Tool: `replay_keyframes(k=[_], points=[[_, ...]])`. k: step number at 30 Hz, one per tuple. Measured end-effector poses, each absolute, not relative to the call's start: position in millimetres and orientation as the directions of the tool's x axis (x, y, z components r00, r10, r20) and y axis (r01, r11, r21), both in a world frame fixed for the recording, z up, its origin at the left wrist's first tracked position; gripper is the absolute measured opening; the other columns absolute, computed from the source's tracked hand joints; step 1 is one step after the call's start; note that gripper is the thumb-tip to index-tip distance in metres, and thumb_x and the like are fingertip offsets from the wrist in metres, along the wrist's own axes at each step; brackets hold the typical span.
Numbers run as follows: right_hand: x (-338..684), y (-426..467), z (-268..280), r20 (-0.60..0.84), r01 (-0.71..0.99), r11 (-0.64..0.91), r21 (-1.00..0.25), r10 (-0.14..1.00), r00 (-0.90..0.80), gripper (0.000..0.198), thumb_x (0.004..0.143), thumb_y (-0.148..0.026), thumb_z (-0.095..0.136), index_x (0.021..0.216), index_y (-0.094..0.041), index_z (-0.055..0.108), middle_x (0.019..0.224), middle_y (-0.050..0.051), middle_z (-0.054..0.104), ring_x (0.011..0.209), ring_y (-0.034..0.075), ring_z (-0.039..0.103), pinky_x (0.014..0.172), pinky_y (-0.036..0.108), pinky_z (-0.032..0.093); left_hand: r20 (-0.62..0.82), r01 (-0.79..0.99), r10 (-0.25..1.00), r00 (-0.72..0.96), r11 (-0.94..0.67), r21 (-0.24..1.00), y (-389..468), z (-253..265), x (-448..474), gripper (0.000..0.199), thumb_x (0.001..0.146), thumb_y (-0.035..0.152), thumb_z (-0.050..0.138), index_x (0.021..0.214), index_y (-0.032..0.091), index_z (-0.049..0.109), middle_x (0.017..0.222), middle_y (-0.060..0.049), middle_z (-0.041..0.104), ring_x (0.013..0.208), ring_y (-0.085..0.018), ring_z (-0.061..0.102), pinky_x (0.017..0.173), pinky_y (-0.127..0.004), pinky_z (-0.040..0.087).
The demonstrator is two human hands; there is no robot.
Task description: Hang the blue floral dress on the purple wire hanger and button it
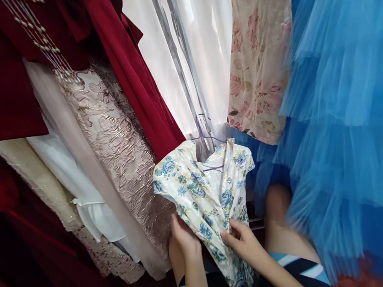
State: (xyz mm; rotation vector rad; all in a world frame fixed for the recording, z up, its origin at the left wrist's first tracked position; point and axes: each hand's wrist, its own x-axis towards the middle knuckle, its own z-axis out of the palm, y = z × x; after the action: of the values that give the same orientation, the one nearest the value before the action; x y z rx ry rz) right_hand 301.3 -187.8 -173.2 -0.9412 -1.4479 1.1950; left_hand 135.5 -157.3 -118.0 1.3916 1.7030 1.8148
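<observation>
A white short-sleeved blouse (197,193) with blue roses and yellow-green sprigs hangs in front of me on a thin purple hanger (200,126). Its V-shaped front overlaps, and the lower part hangs between my knees. My right hand (242,241) pinches the front edge of the blouse below the neckline, thumb and index finger close together. At the blouse's left side, my left hand (187,240) lies against the cloth with its visible fingers stretched upward; part of it is hidden by the fabric.
Dark red garments (128,72), a pink textured brocade dress (111,139) and a white garment (80,174) hang on the left. To the right are a beige floral dress (258,57) and a tiered blue tulle dress (352,97). Metal rack poles (181,57) stand before a white curtain (212,35).
</observation>
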Motion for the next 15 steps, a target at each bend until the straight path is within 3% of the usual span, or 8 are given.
replay_keyframes(k=[2,3,5,7,8,15], points=[[305.7,-189.0,-171.5,0.216,0.057,0.231,-0.971,0.955,-0.201,0.034,0.088,-0.044,0.059,0.069,-0.021,0.043,0.062,-0.004,0.037,0.059,0.014,0.038,0.056,0.027,0.028,0.437,0.323,0.614,-0.657,-0.295,0.899,-169.9,-108.0,130.3,0.040,0.101,0.044,0.027,0.130,0.030,0.050,0.116,-0.011,0.061,0.104,-0.026,0.061,0.086,-0.045,0.054],[307.7,-189.8,-170.6,0.220,0.091,0.241,-0.966,0.955,-0.200,0.034,0.088,-0.043,0.058,0.069,-0.021,0.041,0.061,-0.004,0.036,0.059,0.014,0.038,0.056,0.026,0.028,0.465,0.332,0.605,-0.646,-0.326,0.885,-176.6,-100.3,130.9,0.034,0.099,0.045,0.037,0.123,0.030,0.054,0.114,-0.009,0.061,0.103,-0.025,0.061,0.088,-0.043,0.054],[310.9,-191.2,-168.7,0.229,0.161,0.263,-0.951,0.952,-0.203,0.034,0.089,-0.042,0.057,0.068,-0.021,0.040,0.061,-0.004,0.037,0.059,0.014,0.039,0.056,0.026,0.028,0.526,0.415,0.756,-0.389,-0.366,0.833,-189.2,-84.4,139.1,0.024,0.092,0.043,0.053,0.108,0.027,0.061,0.106,-0.007,0.064,0.100,-0.024,0.062,0.087,-0.038,0.053],[313.4,-192.5,-166.1,0.232,0.229,0.280,-0.932,0.949,-0.214,0.033,0.088,-0.039,0.057,0.067,-0.021,0.040,0.060,-0.005,0.039,0.058,0.013,0.040,0.056,0.025,0.027,0.455,0.495,0.887,-0.083,-0.359,0.791,-198.0,-73.5,154.2,0.018,0.090,0.038,0.058,0.100,0.025,0.064,0.099,-0.005,0.065,0.092,-0.023,0.063,0.081,-0.034,0.053],[314.5,-193.1,-164.6,0.229,0.256,0.285,-0.924,0.947,-0.227,0.031,0.087,-0.036,0.058,0.067,-0.020,0.040,0.059,-0.005,0.040,0.057,0.013,0.039,0.055,0.025,0.026,0.415,0.529,0.910,-0.006,-0.350,0.773,-200.5,-71.0,162.4,0.017,0.089,0.034,0.058,0.101,0.024,0.065,0.099,-0.005,0.065,0.089,-0.022,0.062,0.078,-0.033,0.053],[324.3,-201.9,-154.2,0.197,0.306,0.283,-0.909,0.939,-0.284,0.023,0.080,-0.024,0.059,0.064,-0.020,0.043,0.057,-0.004,0.044,0.055,0.012,0.039,0.054,0.024,0.026,0.343,0.544,0.922,0.182,-0.385,0.745,-200.9,-79.4,185.8,0.037,0.087,0.016,0.055,0.121,0.030,0.061,0.104,-0.003,0.057,0.092,-0.018,0.056,0.084,-0.030,0.049]])
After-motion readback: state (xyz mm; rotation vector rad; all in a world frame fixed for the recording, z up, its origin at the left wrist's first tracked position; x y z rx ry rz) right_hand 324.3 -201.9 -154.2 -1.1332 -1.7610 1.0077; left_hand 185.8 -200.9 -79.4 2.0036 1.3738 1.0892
